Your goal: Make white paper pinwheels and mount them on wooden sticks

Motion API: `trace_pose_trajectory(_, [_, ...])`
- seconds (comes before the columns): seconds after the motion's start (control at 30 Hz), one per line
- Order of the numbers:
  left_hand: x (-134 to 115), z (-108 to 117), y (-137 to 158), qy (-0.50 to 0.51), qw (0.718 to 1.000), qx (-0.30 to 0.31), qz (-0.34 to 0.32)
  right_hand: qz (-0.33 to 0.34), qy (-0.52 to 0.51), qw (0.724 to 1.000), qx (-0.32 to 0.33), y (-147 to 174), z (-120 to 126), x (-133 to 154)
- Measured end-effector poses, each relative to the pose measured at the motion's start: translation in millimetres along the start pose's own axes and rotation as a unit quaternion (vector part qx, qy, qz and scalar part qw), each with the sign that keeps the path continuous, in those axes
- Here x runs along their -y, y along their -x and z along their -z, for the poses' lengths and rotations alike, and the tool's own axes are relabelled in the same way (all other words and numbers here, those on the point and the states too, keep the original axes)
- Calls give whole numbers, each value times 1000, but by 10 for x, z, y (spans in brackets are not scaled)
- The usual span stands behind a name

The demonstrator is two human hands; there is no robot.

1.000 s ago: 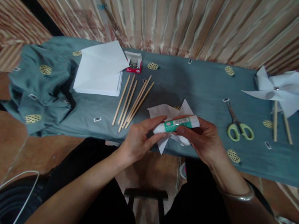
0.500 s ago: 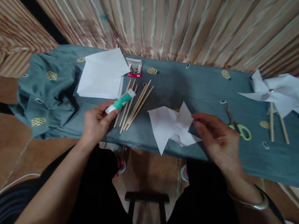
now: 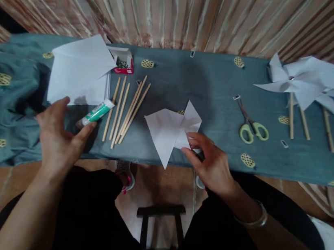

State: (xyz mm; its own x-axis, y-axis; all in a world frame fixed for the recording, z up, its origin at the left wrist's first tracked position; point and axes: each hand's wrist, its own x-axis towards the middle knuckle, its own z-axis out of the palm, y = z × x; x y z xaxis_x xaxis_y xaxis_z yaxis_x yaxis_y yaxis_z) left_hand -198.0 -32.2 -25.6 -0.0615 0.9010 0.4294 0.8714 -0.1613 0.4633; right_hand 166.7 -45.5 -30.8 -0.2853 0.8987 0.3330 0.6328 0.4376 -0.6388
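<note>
My left hand [image 3: 62, 138] has its fingers spread beside a green-and-white glue tube [image 3: 97, 112], which lies near the paper stack with my thumb close to its end. Whether the thumb still touches the tube is hard to tell. At the middle of the table is a white paper pinwheel head [image 3: 165, 129] with folded, pointed blades. The thumb and fingers of my right hand [image 3: 211, 163] pinch its right-hand blade. Several thin wooden sticks [image 3: 119, 110] lie between the tube and the pinwheel head.
A stack of white paper [image 3: 78, 72] lies at the left, beside a red-and-white box [image 3: 124, 64] of small metal pieces. Green-handled scissors [image 3: 251, 126] rest to the right. Finished pinwheels [image 3: 304, 83] on sticks lie at the far right. A stool [image 3: 161, 212] stands below.
My left hand has moved left and let go of the glue tube, opening its fingers. My right hand has shifted its pinch inward along the pinwheel head. The view has turned slightly.
</note>
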Motion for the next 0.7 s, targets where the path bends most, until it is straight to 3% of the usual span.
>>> trace_pose_trajectory(0.03, [-138,3,-8,-52,998,-33,-15,-8,-5,1000,-2,-4,2,-4])
trace_pose_trajectory(0.13, [-645,-86,39,-21,993,-1,-113,-14,2,1000,4,-12,22,-3])
trace_pose_trajectory(0.2, [-950,-221,126,52,980,85,-172,2,19,1000,8,-7,36,3])
trace_pose_trajectory(0.3, [-1225,-441,275,125,951,200,-200,46,39,998,8,9,39,14])
trace_pose_trajectory(0.43, [-1311,-599,375,145,940,229,-208,79,50,995,19,23,20,30])
trace_pose_trajectory(0.7, [-1330,-665,371,103,941,231,-226,98,62,993,21,12,3,26])
